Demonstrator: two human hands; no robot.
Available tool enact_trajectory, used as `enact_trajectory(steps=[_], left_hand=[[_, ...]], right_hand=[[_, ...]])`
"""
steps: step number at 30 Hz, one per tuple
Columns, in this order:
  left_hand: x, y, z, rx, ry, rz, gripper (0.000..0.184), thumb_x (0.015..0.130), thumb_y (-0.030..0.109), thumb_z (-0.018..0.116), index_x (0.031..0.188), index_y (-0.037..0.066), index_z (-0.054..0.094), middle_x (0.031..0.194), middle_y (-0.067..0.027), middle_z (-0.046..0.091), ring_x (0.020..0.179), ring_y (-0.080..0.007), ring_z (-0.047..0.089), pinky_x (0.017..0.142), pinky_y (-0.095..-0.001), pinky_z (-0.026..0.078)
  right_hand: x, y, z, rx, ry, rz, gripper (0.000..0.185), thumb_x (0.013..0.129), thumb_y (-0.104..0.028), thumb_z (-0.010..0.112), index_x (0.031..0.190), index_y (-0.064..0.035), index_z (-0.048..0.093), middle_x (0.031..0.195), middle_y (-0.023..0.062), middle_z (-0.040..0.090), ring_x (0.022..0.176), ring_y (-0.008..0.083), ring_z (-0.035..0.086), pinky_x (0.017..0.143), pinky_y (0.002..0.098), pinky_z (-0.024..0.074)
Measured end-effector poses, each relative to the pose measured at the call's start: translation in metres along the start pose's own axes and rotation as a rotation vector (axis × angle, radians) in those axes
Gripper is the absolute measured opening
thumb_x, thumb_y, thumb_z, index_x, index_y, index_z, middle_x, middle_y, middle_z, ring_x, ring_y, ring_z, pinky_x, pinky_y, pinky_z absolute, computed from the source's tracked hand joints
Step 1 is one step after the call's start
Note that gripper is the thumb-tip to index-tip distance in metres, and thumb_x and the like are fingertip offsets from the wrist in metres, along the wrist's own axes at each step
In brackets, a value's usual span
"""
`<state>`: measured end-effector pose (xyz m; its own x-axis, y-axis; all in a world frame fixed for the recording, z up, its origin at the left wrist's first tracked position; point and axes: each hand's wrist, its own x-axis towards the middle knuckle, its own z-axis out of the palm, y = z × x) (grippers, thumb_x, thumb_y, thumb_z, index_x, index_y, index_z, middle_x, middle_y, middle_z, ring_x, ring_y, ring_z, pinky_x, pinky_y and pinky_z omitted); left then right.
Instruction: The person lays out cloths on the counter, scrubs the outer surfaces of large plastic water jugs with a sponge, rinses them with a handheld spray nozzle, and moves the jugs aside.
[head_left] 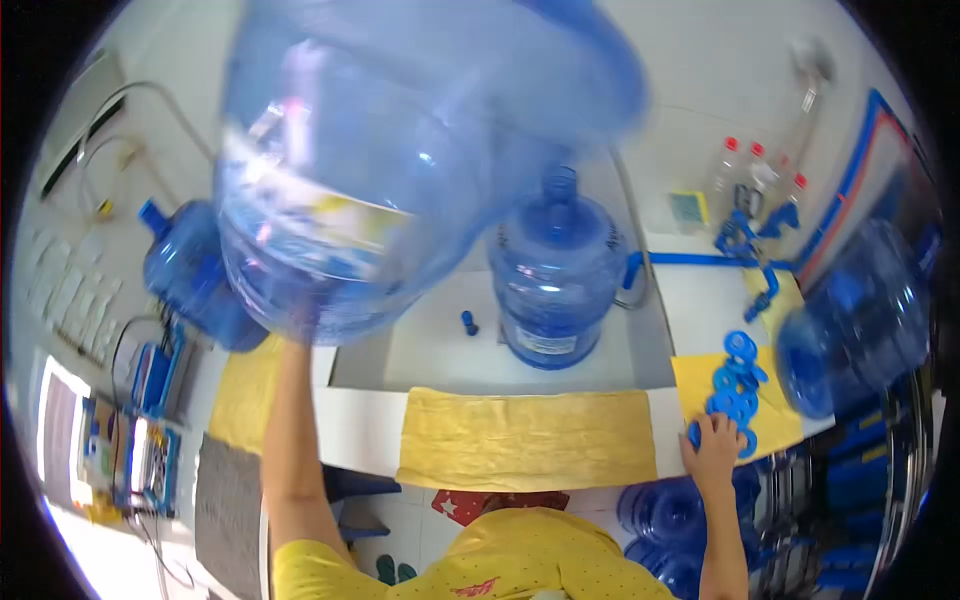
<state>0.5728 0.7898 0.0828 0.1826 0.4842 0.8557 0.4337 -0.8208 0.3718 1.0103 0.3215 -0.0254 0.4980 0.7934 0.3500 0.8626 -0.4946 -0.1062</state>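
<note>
A large clear blue water jug [310,200] with a label is raised close to the camera, tilted and blurred. My left hand [305,310] holds it near its lower end; the fingers are mostly hidden by the jug. My right hand [715,445] is at the right of the counter, its fingers curled on a blue cap [694,434]. Beside it, several more blue caps [738,380] lie on a yellow cloth [700,375]. A second water jug [558,270] stands upright in the white sink [430,372], and a small blue piece [469,322] lies on the sink floor.
Another jug [205,270] leans at the left, and one more [855,320] lies tilted at the right. A folded yellow cloth [525,438] covers the front edge. Blue taps [740,235], a sponge [689,207] and small bottles [725,170] stand at the back right. Jugs [665,515] sit below.
</note>
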Motion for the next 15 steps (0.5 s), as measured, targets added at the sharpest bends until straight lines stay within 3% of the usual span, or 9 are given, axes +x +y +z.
enact_trajectory(steps=[4, 7, 8, 10, 11, 12, 14, 15], left_hand=[[0.082, 0.024, -0.119, 0.490, -0.044, 0.276, 0.044, 0.079, 0.015, 0.062, 0.121, 0.005, 0.051, 0.114, -0.0137, 0.053, 0.108, -0.0290, 0.049, 0.097, -0.0375, 0.039], [0.148, 0.088, -0.169, 0.865, -0.128, 0.600, 0.045, 0.078, 0.015, 0.062, 0.120, 0.005, 0.051, 0.113, -0.0150, 0.053, 0.108, -0.0309, 0.049, 0.097, -0.0381, 0.039], [0.157, 0.142, -0.158, 0.942, -0.075, 0.606, 0.043, 0.075, 0.011, 0.058, 0.118, 0.009, 0.053, 0.107, -0.0133, 0.054, 0.106, -0.0328, 0.049, 0.096, -0.0362, 0.038], [0.171, 0.203, -0.152, 1.210, -0.332, 0.886, 0.037, 0.077, 0.009, 0.057, 0.113, 0.014, 0.054, 0.104, -0.0060, 0.055, 0.108, -0.0274, 0.049, 0.099, -0.0344, 0.037], [0.174, 0.229, -0.146, 1.281, -0.388, 0.955, 0.036, 0.079, 0.013, 0.061, 0.113, 0.017, 0.050, 0.102, -0.0068, 0.054, 0.106, -0.0265, 0.051, 0.098, -0.0383, 0.040], [0.174, 0.247, -0.137, 1.347, -0.440, 1.030, 0.037, 0.081, 0.017, 0.066, 0.112, 0.019, 0.046, 0.100, -0.0075, 0.053, 0.103, -0.0255, 0.052, 0.097, -0.0422, 0.042], [0.178, 0.242, -0.118, 1.113, -0.353, 1.321, 0.026, 0.082, 0.017, 0.062, 0.105, 0.016, 0.050, 0.099, -0.0081, 0.053, 0.106, -0.0256, 0.052, 0.094, -0.0410, 0.044], [0.170, 0.252, -0.116, 1.304, -0.435, 1.285, 0.030, 0.082, 0.022, 0.064, 0.108, 0.015, 0.051, 0.102, -0.0093, 0.054, 0.107, -0.0263, 0.052, 0.093, -0.0411, 0.045]], right_hand=[[-0.001, 0.000, -0.004, 0.024, -0.076, -0.036, 0.038, 0.070, -0.025, 0.069, 0.103, -0.0120, 0.057, 0.104, 0.0102, 0.052, 0.098, 0.0307, 0.048, 0.081, 0.0479, 0.0309], [-0.001, 0.005, -0.002, -0.014, -0.082, -0.107, 0.040, 0.069, -0.018, 0.069, 0.106, -0.0128, 0.055, 0.107, 0.0104, 0.052, 0.099, 0.0297, 0.049, 0.086, 0.0479, 0.0300], [0.002, 0.008, -0.005, -0.005, -0.094, -0.150, 0.040, 0.069, -0.018, 0.069, 0.106, -0.0128, 0.055, 0.107, 0.0104, 0.052, 0.099, 0.0297, 0.049, 0.086, 0.0479, 0.0300], [0.005, 0.011, -0.009, 0.015, -0.209, -0.100, 0.040, 0.069, -0.013, 0.069, 0.106, -0.0107, 0.055, 0.111, 0.0107, 0.053, 0.101, 0.0311, 0.051, 0.088, 0.0480, 0.0328], [0.005, 0.013, -0.005, 0.023, -0.216, -0.124, 0.040, 0.069, -0.013, 0.069, 0.106, -0.0107, 0.055, 0.111, 0.0107, 0.053, 0.101, 0.0311, 0.051, 0.088, 0.0480, 0.0328], [0.004, 0.017, -0.001, 0.042, -0.207, -0.106, 0.041, 0.068, -0.010, 0.069, 0.107, -0.0102, 0.055, 0.109, 0.0114, 0.054, 0.099, 0.0317, 0.052, 0.087, 0.0458, 0.0350], [0.004, 0.033, 0.007, 0.094, -0.198, -0.119, 0.042, 0.072, -0.003, 0.064, 0.112, -0.0073, 0.053, 0.108, 0.0136, 0.058, 0.102, 0.0354, 0.053, 0.081, 0.0412, 0.0429], [0.007, 0.035, 0.007, 0.095, -0.195, -0.129, 0.042, 0.072, -0.003, 0.064, 0.112, -0.0073, 0.053, 0.108, 0.0136, 0.058, 0.102, 0.0354, 0.053, 0.081, 0.0412, 0.0429]])
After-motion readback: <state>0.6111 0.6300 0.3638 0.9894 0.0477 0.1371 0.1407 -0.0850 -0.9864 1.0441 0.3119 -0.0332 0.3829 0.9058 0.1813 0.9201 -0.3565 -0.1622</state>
